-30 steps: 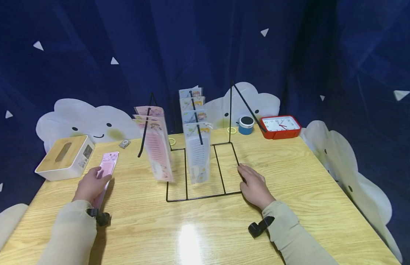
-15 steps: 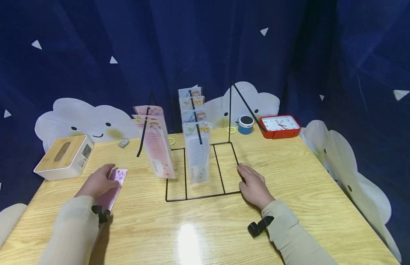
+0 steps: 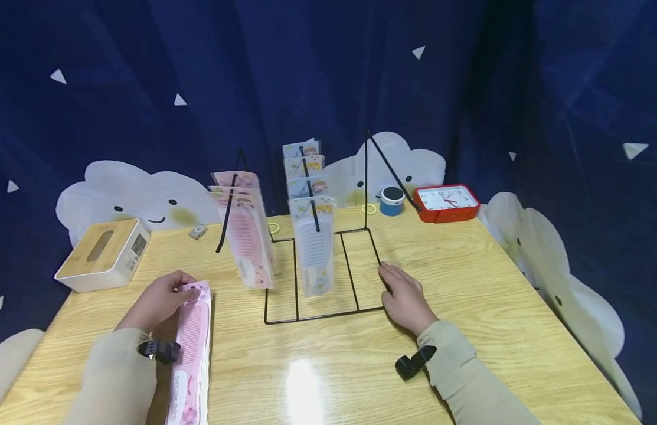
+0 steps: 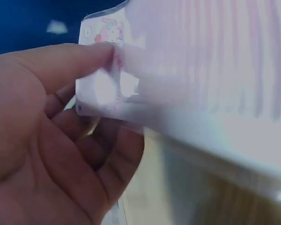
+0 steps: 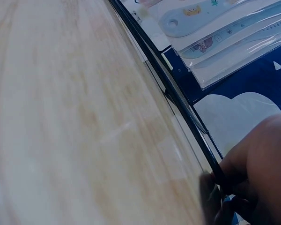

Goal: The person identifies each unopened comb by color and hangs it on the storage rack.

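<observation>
My left hand (image 3: 159, 300) pinches the top card of a pink comb in a clear packet (image 3: 192, 336), thumb on the printed front. In the left wrist view the comb's teeth (image 4: 215, 56) fill the upper right, blurred by closeness. To the right, a black wire display rack (image 3: 328, 316) stands on the table, its right base rod gripped by my right hand (image 3: 408, 298). The right wrist view shows fingers curled round that rod (image 5: 189, 117). Several packaged pink combs (image 3: 245, 236) hang from the rack's left hook and several packaged blue combs (image 3: 314, 248) from the middle one.
The rack's right hook (image 3: 394, 170) juts forward, bare. Behind it are a blue speaker (image 3: 392, 202) and a red clock (image 3: 447, 204). A white tissue box with a wooden lid (image 3: 102, 257) sits at far left, near a small grey clip-like device (image 3: 198, 231).
My left hand has lifted the pink comb packet from the table beside the tissue box, shifting right and turning its front into view. My right hand stays on the rack.
</observation>
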`<state>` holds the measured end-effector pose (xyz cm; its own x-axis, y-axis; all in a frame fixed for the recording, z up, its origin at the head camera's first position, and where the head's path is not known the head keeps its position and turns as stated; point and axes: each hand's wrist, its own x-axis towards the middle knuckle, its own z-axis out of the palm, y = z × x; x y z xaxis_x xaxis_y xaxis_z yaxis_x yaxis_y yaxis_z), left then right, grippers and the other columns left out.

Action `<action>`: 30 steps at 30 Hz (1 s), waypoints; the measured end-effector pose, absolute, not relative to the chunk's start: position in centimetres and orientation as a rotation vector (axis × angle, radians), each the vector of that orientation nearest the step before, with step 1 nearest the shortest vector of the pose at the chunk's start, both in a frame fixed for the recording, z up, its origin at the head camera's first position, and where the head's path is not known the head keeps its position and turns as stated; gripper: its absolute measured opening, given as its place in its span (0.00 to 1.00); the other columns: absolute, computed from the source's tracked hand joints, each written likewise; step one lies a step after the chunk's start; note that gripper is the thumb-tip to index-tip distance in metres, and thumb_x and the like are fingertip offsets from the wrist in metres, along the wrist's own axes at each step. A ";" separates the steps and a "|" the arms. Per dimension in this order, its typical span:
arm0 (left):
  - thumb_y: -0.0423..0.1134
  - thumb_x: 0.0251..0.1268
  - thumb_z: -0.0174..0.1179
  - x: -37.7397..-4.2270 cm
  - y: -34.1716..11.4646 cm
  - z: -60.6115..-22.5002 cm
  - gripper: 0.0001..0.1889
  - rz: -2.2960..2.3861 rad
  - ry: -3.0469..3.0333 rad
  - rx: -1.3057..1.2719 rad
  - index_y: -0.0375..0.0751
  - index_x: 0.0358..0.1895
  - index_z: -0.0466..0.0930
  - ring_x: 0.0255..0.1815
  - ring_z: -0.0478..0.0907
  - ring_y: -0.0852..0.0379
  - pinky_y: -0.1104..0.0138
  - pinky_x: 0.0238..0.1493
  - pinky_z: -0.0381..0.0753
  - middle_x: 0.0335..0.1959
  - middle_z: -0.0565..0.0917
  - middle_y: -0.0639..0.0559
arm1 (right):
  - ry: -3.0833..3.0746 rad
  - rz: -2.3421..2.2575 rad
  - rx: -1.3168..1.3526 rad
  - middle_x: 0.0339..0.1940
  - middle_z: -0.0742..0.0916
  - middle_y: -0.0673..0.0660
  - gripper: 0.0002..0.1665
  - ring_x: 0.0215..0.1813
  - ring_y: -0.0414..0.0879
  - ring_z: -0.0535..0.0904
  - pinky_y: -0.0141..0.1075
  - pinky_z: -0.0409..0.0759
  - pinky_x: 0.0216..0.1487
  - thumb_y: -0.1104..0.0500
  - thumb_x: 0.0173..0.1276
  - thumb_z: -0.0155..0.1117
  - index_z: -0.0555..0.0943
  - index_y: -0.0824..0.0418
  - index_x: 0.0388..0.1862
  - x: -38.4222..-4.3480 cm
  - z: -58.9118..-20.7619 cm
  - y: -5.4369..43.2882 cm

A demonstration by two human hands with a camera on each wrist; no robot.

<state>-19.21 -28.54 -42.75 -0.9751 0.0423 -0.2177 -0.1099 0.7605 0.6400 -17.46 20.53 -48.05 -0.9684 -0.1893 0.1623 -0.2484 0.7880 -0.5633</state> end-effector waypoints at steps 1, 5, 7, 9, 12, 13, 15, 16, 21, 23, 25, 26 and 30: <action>0.43 0.73 0.61 -18.6 -28.2 -42.4 0.14 1.103 2.737 -0.053 0.36 0.53 0.78 0.42 0.71 0.49 0.59 0.40 0.71 0.43 0.79 0.45 | -2.878 0.926 0.356 0.75 0.70 0.67 0.31 0.76 0.64 0.61 0.63 0.56 0.70 0.67 0.71 0.52 0.67 0.70 0.73 -17.5 -48.0 20.5; 0.46 0.72 0.62 -16.2 -26.5 -40.1 0.18 1.461 2.720 0.004 0.36 0.56 0.78 0.40 0.74 0.55 0.65 0.39 0.77 0.42 0.82 0.50 | -2.872 0.923 0.364 0.75 0.70 0.67 0.31 0.76 0.64 0.61 0.64 0.56 0.70 0.67 0.71 0.51 0.67 0.71 0.73 -17.5 -47.9 20.4; 0.42 0.71 0.63 -15.2 -25.6 -39.0 0.15 1.645 2.689 0.055 0.38 0.54 0.78 0.37 0.74 0.59 0.69 0.37 0.78 0.38 0.81 0.53 | -2.873 0.926 0.364 0.75 0.70 0.67 0.31 0.76 0.64 0.61 0.64 0.55 0.69 0.67 0.71 0.51 0.67 0.71 0.74 -17.5 -47.8 20.4; 0.36 0.70 0.63 -14.3 -24.6 -38.1 0.10 1.872 2.598 0.132 0.39 0.51 0.79 0.35 0.76 0.61 0.71 0.34 0.79 0.34 0.81 0.55 | -2.874 0.930 0.363 0.75 0.70 0.67 0.31 0.76 0.64 0.61 0.64 0.55 0.69 0.67 0.71 0.51 0.67 0.71 0.74 -17.5 -47.8 20.5; 0.28 0.70 0.60 -13.0 -23.1 -36.8 0.06 2.191 2.379 0.263 0.40 0.46 0.80 0.34 0.79 0.61 0.72 0.34 0.81 0.34 0.82 0.53 | -2.877 0.942 0.357 0.75 0.69 0.67 0.31 0.77 0.63 0.61 0.64 0.55 0.69 0.67 0.72 0.51 0.67 0.70 0.74 -17.4 -47.8 20.5; 0.26 0.71 0.59 -12.5 -22.6 -36.4 0.06 2.279 2.305 0.309 0.39 0.45 0.80 0.35 0.81 0.61 0.72 0.34 0.82 0.35 0.83 0.51 | -2.876 0.941 0.357 0.75 0.69 0.67 0.31 0.76 0.64 0.61 0.64 0.55 0.69 0.67 0.72 0.51 0.67 0.71 0.74 -17.4 -47.8 20.5; 0.22 0.71 0.55 -11.7 -21.7 -35.5 0.07 2.401 2.201 0.408 0.35 0.44 0.79 0.36 0.82 0.60 0.70 0.34 0.83 0.38 0.84 0.49 | -2.875 0.943 0.352 0.75 0.70 0.67 0.31 0.76 0.64 0.61 0.64 0.55 0.69 0.67 0.71 0.51 0.67 0.71 0.73 -17.3 -47.8 20.5; 0.20 0.71 0.53 -11.4 -21.2 -35.2 0.08 2.446 2.162 0.463 0.33 0.43 0.79 0.37 0.83 0.59 0.70 0.35 0.84 0.39 0.84 0.48 | -2.876 0.944 0.348 0.75 0.70 0.67 0.31 0.76 0.64 0.61 0.64 0.55 0.69 0.67 0.71 0.51 0.67 0.71 0.73 -17.3 -47.8 20.5; 0.12 0.65 0.50 -10.2 -19.1 -34.0 0.12 2.584 2.034 0.803 0.26 0.43 0.79 0.41 0.83 0.56 0.70 0.37 0.83 0.43 0.83 0.44 | -2.883 0.941 0.342 0.75 0.70 0.67 0.31 0.76 0.63 0.61 0.63 0.55 0.70 0.66 0.72 0.51 0.67 0.70 0.73 -17.3 -48.0 20.5; 0.11 0.63 0.52 -9.9 -18.3 -33.4 0.12 2.582 2.075 0.869 0.27 0.42 0.80 0.42 0.83 0.56 0.71 0.38 0.82 0.43 0.83 0.45 | -2.882 0.942 0.342 0.75 0.70 0.67 0.31 0.77 0.63 0.61 0.63 0.55 0.70 0.66 0.72 0.51 0.67 0.70 0.73 -17.3 -48.0 20.5; 0.12 0.62 0.54 -9.7 -17.4 -32.8 0.11 2.571 2.137 0.903 0.26 0.41 0.80 0.42 0.83 0.56 0.71 0.40 0.82 0.42 0.84 0.45 | -2.877 0.939 0.347 0.75 0.70 0.67 0.31 0.76 0.63 0.61 0.64 0.55 0.69 0.66 0.72 0.51 0.67 0.70 0.73 -17.3 -48.0 20.5; 0.12 0.62 0.56 -9.6 -17.1 -32.4 0.10 2.560 2.194 0.886 0.27 0.40 0.80 0.42 0.82 0.57 0.71 0.40 0.82 0.41 0.84 0.46 | -2.874 0.939 0.350 0.75 0.70 0.67 0.31 0.76 0.63 0.61 0.64 0.55 0.69 0.67 0.72 0.51 0.67 0.71 0.73 -17.3 -48.0 20.5; 0.14 0.61 0.59 -9.7 -15.9 -31.3 0.08 2.535 2.327 0.801 0.26 0.39 0.80 0.38 0.81 0.58 0.72 0.37 0.80 0.39 0.84 0.46 | -2.865 0.931 0.357 0.75 0.70 0.67 0.31 0.76 0.64 0.61 0.64 0.56 0.69 0.67 0.71 0.51 0.67 0.71 0.73 -17.3 -48.0 20.5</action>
<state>-9.67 -15.85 -31.35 -0.8254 0.0132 0.5644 0.5613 -0.0894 0.8228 -17.30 20.46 -48.02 -0.9665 -0.1888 0.1738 -0.2549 0.7843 -0.5655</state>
